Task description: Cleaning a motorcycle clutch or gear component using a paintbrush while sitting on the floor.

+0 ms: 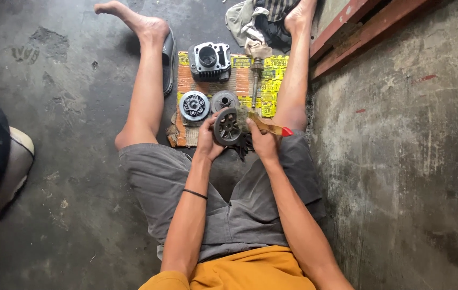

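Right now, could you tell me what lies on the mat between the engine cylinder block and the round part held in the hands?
In the head view, two round metal parts lie between the cylinder block and the held round part: a silver disc and a darker hub.

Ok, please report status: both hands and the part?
Left hand grips round metal part. Right hand holds brush on it. Nothing blocking.

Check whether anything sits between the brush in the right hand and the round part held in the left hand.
Nothing visible does. The left hand holds the round part up, and the brush in the right hand already has its bristles against the part's right edge.
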